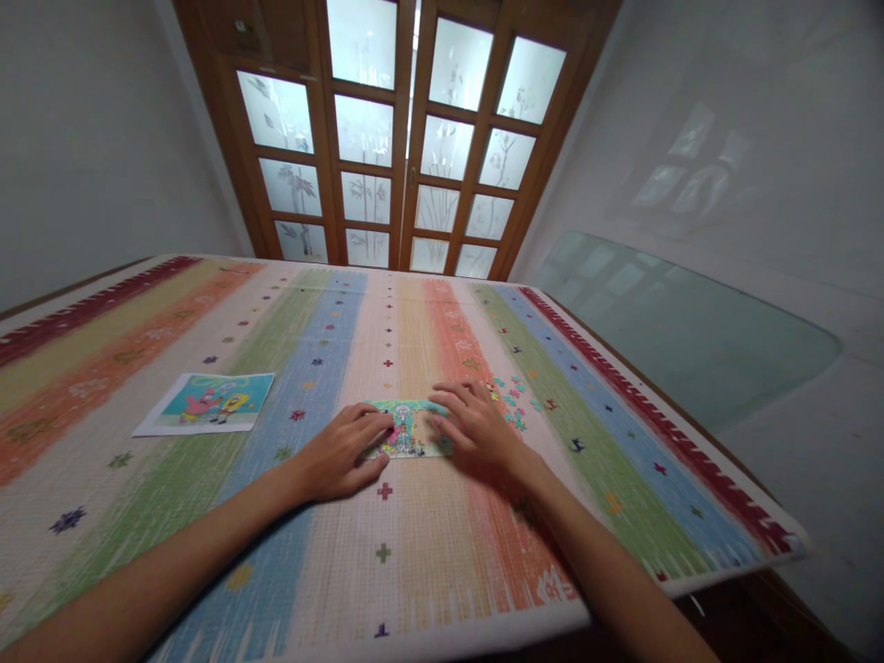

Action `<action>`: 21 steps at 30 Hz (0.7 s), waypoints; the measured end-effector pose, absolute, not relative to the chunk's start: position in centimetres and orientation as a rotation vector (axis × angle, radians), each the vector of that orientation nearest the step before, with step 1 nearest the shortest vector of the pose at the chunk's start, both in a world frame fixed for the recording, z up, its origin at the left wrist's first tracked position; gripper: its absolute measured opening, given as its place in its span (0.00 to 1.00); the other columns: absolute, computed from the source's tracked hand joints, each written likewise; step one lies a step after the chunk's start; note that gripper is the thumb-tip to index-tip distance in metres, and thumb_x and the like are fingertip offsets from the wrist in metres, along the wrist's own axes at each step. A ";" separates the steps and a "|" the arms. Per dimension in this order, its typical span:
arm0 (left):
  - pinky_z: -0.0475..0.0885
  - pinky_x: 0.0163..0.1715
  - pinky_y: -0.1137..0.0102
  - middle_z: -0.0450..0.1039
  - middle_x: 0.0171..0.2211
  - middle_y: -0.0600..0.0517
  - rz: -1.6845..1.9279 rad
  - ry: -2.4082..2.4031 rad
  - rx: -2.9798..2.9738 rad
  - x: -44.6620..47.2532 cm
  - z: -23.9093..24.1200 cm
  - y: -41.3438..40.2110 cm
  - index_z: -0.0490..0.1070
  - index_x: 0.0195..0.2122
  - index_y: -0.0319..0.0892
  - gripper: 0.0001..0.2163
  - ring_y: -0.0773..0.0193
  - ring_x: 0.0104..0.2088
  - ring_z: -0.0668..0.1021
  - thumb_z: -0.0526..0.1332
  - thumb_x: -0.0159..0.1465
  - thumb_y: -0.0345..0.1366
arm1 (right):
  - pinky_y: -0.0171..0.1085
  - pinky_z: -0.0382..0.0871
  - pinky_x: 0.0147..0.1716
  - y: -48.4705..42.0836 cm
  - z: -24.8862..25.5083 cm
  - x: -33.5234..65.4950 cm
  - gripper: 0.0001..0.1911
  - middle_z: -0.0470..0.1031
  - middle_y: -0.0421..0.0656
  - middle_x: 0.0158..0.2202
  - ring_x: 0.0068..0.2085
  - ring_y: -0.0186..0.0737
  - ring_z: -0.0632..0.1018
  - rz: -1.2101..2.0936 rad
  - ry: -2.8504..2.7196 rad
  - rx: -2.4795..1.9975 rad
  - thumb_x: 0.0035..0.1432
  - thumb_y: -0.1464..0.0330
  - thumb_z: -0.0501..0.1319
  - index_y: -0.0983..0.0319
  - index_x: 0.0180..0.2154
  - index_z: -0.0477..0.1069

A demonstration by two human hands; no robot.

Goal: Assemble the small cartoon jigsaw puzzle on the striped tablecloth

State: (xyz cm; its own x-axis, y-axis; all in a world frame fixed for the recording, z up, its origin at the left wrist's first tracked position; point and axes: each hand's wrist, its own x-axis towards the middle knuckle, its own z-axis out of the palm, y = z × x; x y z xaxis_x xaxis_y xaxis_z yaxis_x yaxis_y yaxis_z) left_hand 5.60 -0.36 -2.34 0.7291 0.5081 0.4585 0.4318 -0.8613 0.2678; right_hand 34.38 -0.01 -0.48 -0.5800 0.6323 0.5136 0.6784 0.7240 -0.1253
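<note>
A small, partly assembled cartoon jigsaw puzzle [409,431] lies on the striped tablecloth [414,552] in front of me. My left hand [343,453] rests on the puzzle's left edge, fingers loosely stretched and flat on it. On the puzzle's right edge lies my right hand [473,424], its fingers spread flat. Several loose teal puzzle pieces [515,401] are scattered just right of my right hand. Neither hand holds anything that I can see.
A cartoon reference picture [207,402] lies flat at the left of the table. Wooden doors with frosted glass panes [401,138] stand beyond the far edge. A glass tabletop [683,331] leans against the right wall. The table's right edge [691,451] is close.
</note>
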 end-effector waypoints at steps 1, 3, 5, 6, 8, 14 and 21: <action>0.71 0.55 0.51 0.75 0.52 0.43 0.814 0.731 2.811 5.6 -2.4 -0.3 0.67 0.57 0.42 0.16 0.49 0.54 0.73 0.57 0.69 0.36 | 0.51 0.64 0.54 0.4 -0.3 35.2 0.14 0.77 0.50 0.55 0.53 0.51 0.73 -0.152 -2.367 -1.030 0.69 0.68 0.57 0.60 0.53 0.74; 0.71 0.55 0.51 0.76 0.53 0.44 0.854 0.696 2.853 5.6 -2.5 -0.3 0.69 0.56 0.43 0.15 0.49 0.54 0.73 0.57 0.70 0.36 | 0.50 0.64 0.53 1.2 0.0 36.9 0.12 0.77 0.50 0.54 0.52 0.52 0.72 -0.231 -2.283 -1.135 0.68 0.69 0.57 0.60 0.50 0.76; 0.72 0.54 0.52 0.76 0.53 0.44 0.886 0.690 2.872 5.5 -2.6 -0.2 0.71 0.55 0.43 0.14 0.50 0.54 0.74 0.57 0.70 0.36 | 0.50 0.64 0.51 1.8 0.2 38.6 0.11 0.77 0.50 0.54 0.51 0.52 0.72 -0.302 -2.206 -1.219 0.67 0.69 0.58 0.60 0.47 0.77; 0.72 0.53 0.52 0.77 0.52 0.44 0.895 0.691 2.877 5.5 -2.6 -0.2 0.72 0.55 0.43 0.14 0.50 0.54 0.74 0.58 0.70 0.36 | 0.49 0.65 0.50 2.1 0.3 39.5 0.11 0.77 0.50 0.53 0.50 0.53 0.72 -0.330 -2.173 -1.255 0.66 0.69 0.58 0.60 0.45 0.78; 0.73 0.53 0.52 0.77 0.52 0.44 0.906 0.692 2.882 5.5 -2.7 -0.2 0.73 0.55 0.43 0.14 0.50 0.53 0.74 0.58 0.69 0.36 | 0.50 0.65 0.48 2.6 0.4 41.3 0.11 0.78 0.49 0.52 0.50 0.53 0.72 -0.351 -2.118 -1.327 0.65 0.69 0.58 0.59 0.44 0.79; 0.73 0.53 0.52 0.77 0.52 0.45 0.927 0.694 2.876 5.4 -2.7 -0.2 0.73 0.54 0.44 0.14 0.50 0.53 0.75 0.59 0.69 0.36 | 0.51 0.65 0.50 4.1 0.1 46.7 0.14 0.79 0.51 0.46 0.47 0.53 0.75 -0.249 -2.033 -1.501 0.64 0.69 0.56 0.60 0.39 0.81; 0.73 0.53 0.52 0.78 0.52 0.44 0.936 0.660 2.882 5.4 -2.7 -0.1 0.73 0.55 0.42 0.15 0.50 0.54 0.75 0.59 0.69 0.35 | 0.46 0.65 0.49 4.2 -0.8 49.5 0.12 0.79 0.51 0.43 0.45 0.51 0.75 -0.179 -2.057 -1.787 0.61 0.71 0.58 0.61 0.39 0.82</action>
State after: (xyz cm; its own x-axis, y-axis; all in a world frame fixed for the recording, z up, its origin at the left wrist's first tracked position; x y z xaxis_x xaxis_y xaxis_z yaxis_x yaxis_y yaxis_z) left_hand 5.44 -0.13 -2.74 0.7273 0.4074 0.5524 0.3831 -0.9087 0.1658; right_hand 49.48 4.20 -0.79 -0.0961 0.9189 0.3826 0.9711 0.1709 -0.1667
